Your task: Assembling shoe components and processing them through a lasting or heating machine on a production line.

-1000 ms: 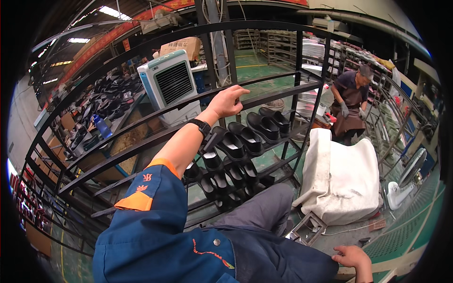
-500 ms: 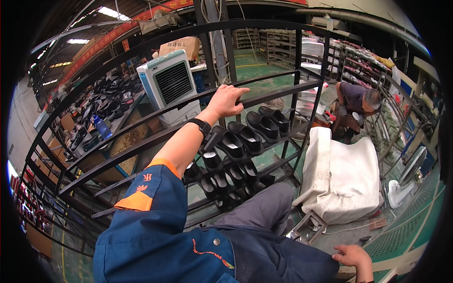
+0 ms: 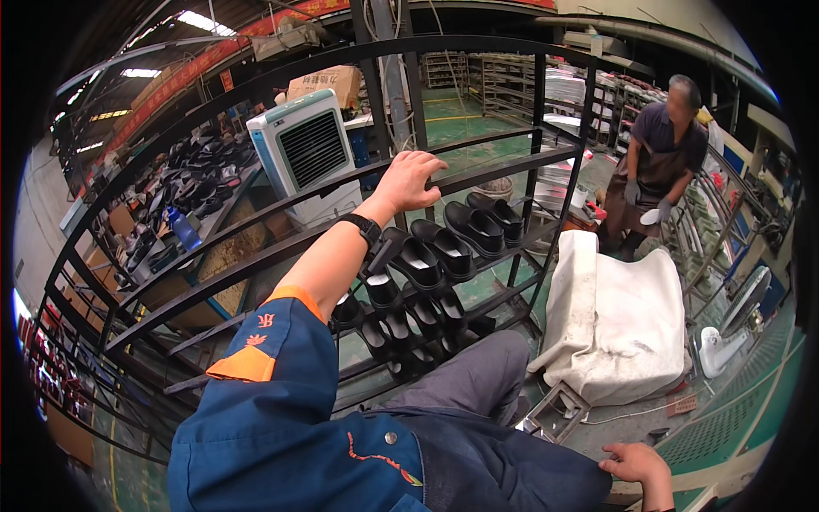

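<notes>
Left fingers (image 3: 426, 161) on rack (image 3: 503, 171), coworker (image 3: 665, 154) now upright

We see black metal rack (image 3: 512, 170) spanning frame centre; black shoes (image 3: 425, 275) upright in rows below, pale insoles showing.

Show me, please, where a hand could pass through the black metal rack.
The rack looks open right of the bare left hand, between the top bar and the rails; beneath, rows of glossy black shoes crowd it.
</notes>
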`<state>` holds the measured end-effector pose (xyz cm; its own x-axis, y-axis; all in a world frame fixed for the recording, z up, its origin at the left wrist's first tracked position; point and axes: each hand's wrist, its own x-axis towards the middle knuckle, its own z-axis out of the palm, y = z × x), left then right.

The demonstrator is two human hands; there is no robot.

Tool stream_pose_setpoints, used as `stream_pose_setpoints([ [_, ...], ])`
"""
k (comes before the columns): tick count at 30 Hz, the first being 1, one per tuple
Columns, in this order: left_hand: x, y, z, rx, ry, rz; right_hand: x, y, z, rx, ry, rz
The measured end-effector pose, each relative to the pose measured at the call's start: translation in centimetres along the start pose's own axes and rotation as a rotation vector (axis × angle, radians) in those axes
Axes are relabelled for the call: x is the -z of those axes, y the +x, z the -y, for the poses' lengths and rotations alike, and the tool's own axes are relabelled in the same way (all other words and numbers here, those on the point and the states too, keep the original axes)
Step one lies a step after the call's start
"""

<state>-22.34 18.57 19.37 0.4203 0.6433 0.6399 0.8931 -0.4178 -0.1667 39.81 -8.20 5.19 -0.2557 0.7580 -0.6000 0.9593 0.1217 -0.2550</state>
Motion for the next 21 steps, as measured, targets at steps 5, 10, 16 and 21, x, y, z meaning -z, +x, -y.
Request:
stream_pose_setpoints([
  [5, 0.3, 0.0, 0.0, 0.015, 0.003, 0.008, 0.0, 0.0, 0.0, -0.001, 0.001, -0.003],
  [10, 0.5, -0.1, -0.2, 0.023, 0.030, 0.065, -0.3, 0.0, 0.0, 0.023, -0.016, -0.032],
  [16, 0.6, -0.1, -0.8, 0.026, -0.039, -0.007, -0.5, 0.1, -0.4, 0.027, -0.004, -0.045],
  [21, 0.3, 0.0, 0.2, -0.050, 0.043, 0.012, 0.3, -0.4, 0.3, 0.016, -0.012, -0.049],
])
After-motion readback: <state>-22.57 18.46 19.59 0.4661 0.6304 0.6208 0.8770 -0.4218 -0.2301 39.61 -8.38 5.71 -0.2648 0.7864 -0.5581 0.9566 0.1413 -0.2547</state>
